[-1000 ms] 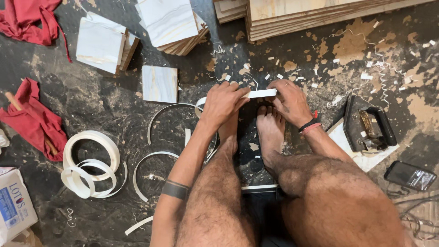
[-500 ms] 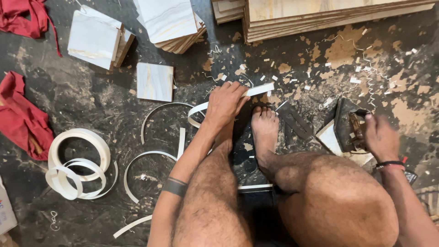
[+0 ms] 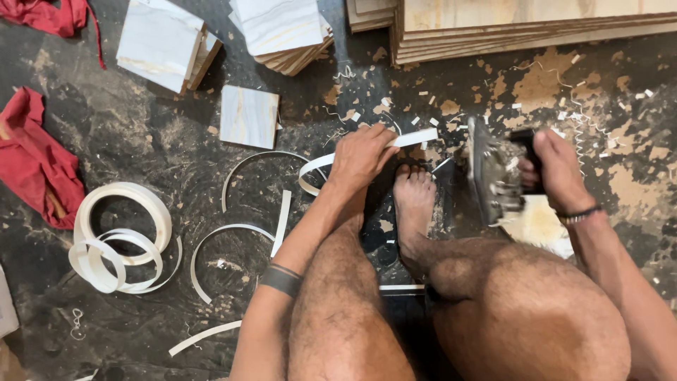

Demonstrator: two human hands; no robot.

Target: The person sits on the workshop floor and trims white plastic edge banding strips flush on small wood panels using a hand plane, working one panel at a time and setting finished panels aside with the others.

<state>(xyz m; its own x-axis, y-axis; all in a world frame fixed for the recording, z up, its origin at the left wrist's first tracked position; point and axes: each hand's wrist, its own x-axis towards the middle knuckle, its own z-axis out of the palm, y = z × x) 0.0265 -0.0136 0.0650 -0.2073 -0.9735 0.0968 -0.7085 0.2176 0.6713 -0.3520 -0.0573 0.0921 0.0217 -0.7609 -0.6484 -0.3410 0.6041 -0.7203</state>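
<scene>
At the far left, a red cloth (image 3: 32, 159) lies crumpled on the dark floor (image 3: 141, 127), and another piece of red cloth (image 3: 49, 15) is in the top left corner. Just beside the first cloth there is a roll of white edge band (image 3: 120, 236), with loose coils around it. Above, near the top edge, a stack of pale square boards (image 3: 166, 44) stands on the floor, and one single square board (image 3: 248, 116) lies flat a little to the right of it. More pale boards (image 3: 282, 28) are piled at the top centre. Curved white strips (image 3: 233, 236) lie scattered on the floor between the roll and the person's legs.

In the middle, the left hand (image 3: 361, 159) presses down on a white strip of edge band (image 3: 416, 138). Its fingers are closed over the strip and hold it against the floor, just above the bare foot (image 3: 412, 201). The strip goes out from under the hand to the right and curls away to the left.

To the right, the right hand (image 3: 557, 169) is clenched around the dark handle of a metal hand tool (image 3: 493, 180), which it holds upright and near the right end of the strip. The tool is a little blurred. Behind it lies a pale scrap (image 3: 539, 226), and at the top right a pile of long wooden panels (image 3: 529, 21).
</scene>
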